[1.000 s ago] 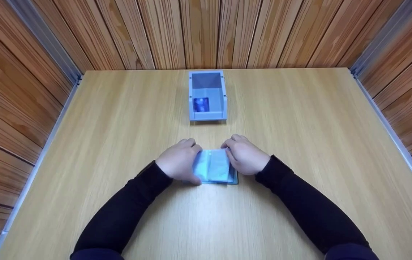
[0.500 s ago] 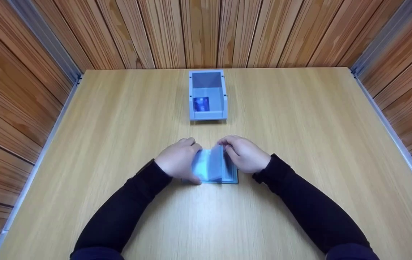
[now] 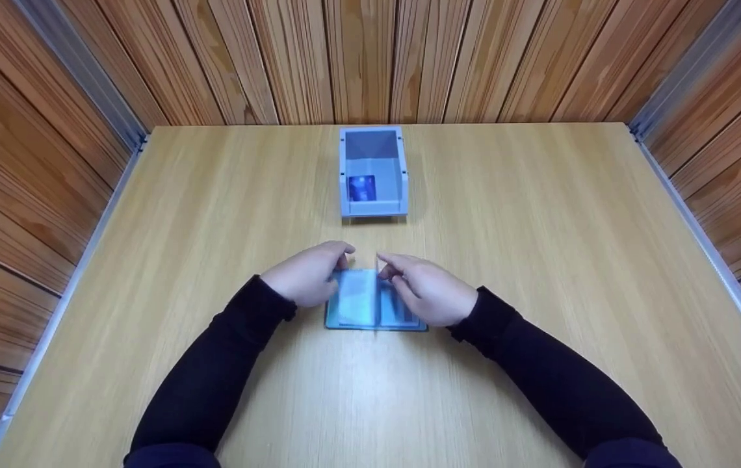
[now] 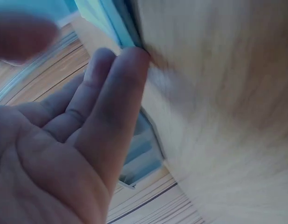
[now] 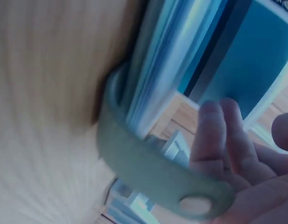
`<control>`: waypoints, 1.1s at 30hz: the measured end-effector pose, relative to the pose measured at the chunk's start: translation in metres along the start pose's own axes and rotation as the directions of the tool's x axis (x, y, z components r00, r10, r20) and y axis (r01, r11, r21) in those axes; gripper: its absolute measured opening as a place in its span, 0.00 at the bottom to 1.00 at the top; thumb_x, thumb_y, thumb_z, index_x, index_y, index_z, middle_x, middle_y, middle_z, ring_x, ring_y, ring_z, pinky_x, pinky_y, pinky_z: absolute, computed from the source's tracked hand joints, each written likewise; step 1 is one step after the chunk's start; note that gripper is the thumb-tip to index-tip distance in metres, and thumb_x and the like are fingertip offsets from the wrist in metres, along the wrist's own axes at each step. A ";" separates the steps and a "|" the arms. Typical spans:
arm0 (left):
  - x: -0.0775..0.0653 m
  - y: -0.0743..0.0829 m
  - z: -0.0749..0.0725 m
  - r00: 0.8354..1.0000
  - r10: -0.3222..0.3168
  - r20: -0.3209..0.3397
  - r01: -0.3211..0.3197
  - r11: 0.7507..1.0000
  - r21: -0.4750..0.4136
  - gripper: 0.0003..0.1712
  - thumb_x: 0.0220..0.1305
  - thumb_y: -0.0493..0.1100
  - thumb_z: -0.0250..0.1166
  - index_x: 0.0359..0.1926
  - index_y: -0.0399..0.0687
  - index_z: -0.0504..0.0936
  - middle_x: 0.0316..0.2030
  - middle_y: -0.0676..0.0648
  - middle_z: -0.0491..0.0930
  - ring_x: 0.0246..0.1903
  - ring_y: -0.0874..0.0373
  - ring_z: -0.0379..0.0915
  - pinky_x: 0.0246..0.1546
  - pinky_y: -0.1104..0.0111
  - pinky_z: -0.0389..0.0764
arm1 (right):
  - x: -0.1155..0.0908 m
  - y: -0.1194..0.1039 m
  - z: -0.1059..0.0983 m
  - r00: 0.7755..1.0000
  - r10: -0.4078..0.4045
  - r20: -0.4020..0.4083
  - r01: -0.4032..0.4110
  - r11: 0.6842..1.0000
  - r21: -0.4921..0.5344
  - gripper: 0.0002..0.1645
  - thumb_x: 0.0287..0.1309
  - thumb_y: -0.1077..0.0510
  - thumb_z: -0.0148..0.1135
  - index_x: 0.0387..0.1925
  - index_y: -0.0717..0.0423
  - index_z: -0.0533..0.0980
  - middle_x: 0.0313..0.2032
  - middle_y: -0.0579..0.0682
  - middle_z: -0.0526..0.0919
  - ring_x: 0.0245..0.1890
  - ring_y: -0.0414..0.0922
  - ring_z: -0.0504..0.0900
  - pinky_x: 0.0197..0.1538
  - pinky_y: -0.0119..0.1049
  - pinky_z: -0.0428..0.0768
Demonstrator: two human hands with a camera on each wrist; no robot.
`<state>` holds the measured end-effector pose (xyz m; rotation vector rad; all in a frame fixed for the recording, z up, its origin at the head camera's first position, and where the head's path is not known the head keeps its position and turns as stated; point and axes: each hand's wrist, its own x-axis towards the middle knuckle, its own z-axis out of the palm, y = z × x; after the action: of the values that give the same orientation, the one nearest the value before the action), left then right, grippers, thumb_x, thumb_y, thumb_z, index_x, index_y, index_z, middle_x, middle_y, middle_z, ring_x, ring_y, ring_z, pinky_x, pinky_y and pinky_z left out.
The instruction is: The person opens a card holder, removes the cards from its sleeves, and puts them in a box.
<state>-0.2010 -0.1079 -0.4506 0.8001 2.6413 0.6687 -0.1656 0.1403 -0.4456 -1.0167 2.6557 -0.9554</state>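
Observation:
A small teal card album [image 3: 356,299] lies spread out on the table, with clear sleeve pages inside. One sleeve page [image 5: 246,56] stands almost upright near its middle. My right hand [image 3: 435,290] touches that page with fairly straight fingers, thumb apart from it in the right wrist view. A pale green strap [image 5: 148,170] with a hole in its end curves off the album's edge beside this hand. At the album's left side is my left hand [image 3: 304,275], fingers extended, fingertips at the cover's edge in the left wrist view, thumb raised apart.
Beyond the album stands an open-fronted grey-blue bin [image 3: 374,208] with a dark blue card [image 3: 363,188] inside. The wooden table [image 3: 539,214] meets plank walls [image 3: 364,58] at the back and both sides.
The right hand has swung the sleeve page up and leftward from lying flat to nearly upright. The left hand has shifted left and off the left-hand pages.

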 end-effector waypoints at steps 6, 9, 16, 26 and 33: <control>0.001 -0.002 0.001 0.998 0.044 -0.051 -0.043 0.999 0.033 0.27 0.60 0.26 0.49 0.62 0.34 0.70 0.47 0.43 0.77 0.49 0.53 0.75 0.57 0.61 0.75 | -0.004 -0.009 0.012 0.995 -0.071 0.077 0.080 0.989 -0.127 0.26 0.68 0.62 0.49 0.67 0.63 0.68 0.53 0.54 0.81 0.58 0.47 0.78 0.64 0.43 0.73; 0.001 -0.001 0.001 0.997 0.041 -0.060 -0.039 0.998 0.039 0.24 0.61 0.28 0.51 0.59 0.34 0.72 0.46 0.43 0.77 0.48 0.53 0.75 0.56 0.62 0.76 | -0.006 -0.012 0.017 0.989 -0.091 0.115 0.114 0.969 -0.219 0.22 0.67 0.58 0.53 0.60 0.58 0.76 0.54 0.52 0.81 0.58 0.49 0.77 0.63 0.44 0.73; 0.001 0.003 0.002 0.999 0.003 -0.051 0.000 0.998 0.058 0.23 0.60 0.35 0.59 0.58 0.36 0.74 0.47 0.43 0.77 0.48 0.53 0.75 0.55 0.60 0.76 | -0.009 -0.014 0.023 0.984 -0.099 0.150 0.144 0.936 -0.321 0.18 0.64 0.51 0.59 0.51 0.54 0.82 0.54 0.50 0.78 0.57 0.50 0.73 0.63 0.45 0.71; -0.001 0.005 0.001 0.999 -0.046 0.005 0.045 0.997 0.054 0.31 0.54 0.44 0.65 0.60 0.41 0.74 0.51 0.47 0.77 0.50 0.55 0.74 0.57 0.61 0.75 | -0.008 -0.014 0.023 0.983 -0.088 0.161 0.137 0.934 -0.329 0.22 0.62 0.47 0.61 0.53 0.53 0.81 0.55 0.50 0.78 0.57 0.50 0.73 0.63 0.45 0.71; -0.001 0.009 0.003 0.997 -0.066 0.035 0.063 0.994 0.087 0.34 0.53 0.52 0.67 0.61 0.46 0.74 0.52 0.50 0.76 0.48 0.59 0.72 0.55 0.63 0.75 | -0.006 -0.012 0.019 0.991 -0.033 0.129 0.069 0.956 -0.284 0.25 0.62 0.46 0.61 0.56 0.55 0.77 0.53 0.50 0.78 0.56 0.47 0.74 0.62 0.43 0.73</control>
<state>-0.1951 -0.1008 -0.4478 0.7391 2.6651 0.5208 -0.1484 0.1277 -0.4540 -1.1643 2.7278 -0.5002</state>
